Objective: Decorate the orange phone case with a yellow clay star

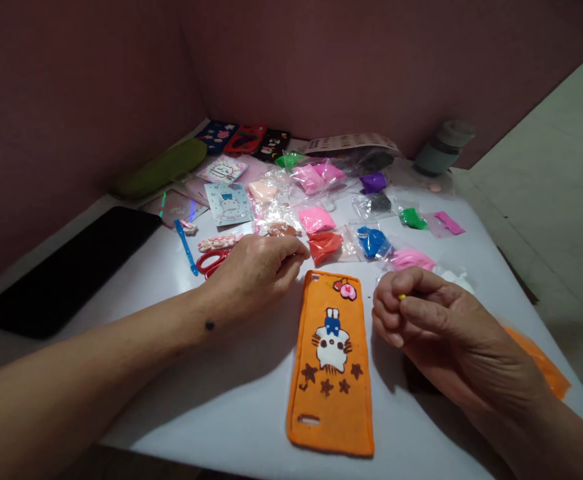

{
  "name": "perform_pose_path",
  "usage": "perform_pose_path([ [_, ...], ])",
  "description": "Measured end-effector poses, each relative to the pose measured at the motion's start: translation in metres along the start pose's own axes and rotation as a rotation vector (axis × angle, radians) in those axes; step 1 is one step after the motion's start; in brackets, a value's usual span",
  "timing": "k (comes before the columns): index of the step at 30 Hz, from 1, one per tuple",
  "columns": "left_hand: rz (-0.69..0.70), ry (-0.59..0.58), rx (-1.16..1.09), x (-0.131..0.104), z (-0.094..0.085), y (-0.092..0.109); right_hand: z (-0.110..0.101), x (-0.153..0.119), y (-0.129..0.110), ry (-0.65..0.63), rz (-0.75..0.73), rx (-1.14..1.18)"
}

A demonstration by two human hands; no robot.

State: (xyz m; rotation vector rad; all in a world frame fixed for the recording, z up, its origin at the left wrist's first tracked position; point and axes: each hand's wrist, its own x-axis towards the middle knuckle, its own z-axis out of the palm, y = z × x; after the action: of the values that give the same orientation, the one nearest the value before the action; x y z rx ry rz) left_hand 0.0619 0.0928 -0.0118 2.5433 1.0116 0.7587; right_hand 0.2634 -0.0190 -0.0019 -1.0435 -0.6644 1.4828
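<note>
The right hand (444,323) pinched one yellow bit (402,297); the left hand (264,267) curled closed, contents unclear. One orange case (338,407) lay on the bench (211,393) near two pink walls (321,60).

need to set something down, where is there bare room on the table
The widest bare patch of white table lies between the orange case and left forearm, partly shadowed. A smaller one is bordered by the forearm, black slab and blue tool. Farther back, packets and cards crowd the surface.

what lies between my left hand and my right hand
In the head view, the far end of the orange case, with its pink-and-red decoration, lies between the left hand and right hand.
</note>
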Motion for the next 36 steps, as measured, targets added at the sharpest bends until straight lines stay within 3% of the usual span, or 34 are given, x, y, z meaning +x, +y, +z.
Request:
perform_pose_path([
  [15, -0.021, -0.021, -0.007, -0.0002, 0.0003, 0.0013, -0.0029, -0.0011, 0.001, 0.029, 0.08, 0.009],
  [36, -0.022, -0.024, -0.017, 0.0001, 0.0, 0.0017, -0.0013, 0.001, 0.0028, 0.039, 0.072, 0.015],
])
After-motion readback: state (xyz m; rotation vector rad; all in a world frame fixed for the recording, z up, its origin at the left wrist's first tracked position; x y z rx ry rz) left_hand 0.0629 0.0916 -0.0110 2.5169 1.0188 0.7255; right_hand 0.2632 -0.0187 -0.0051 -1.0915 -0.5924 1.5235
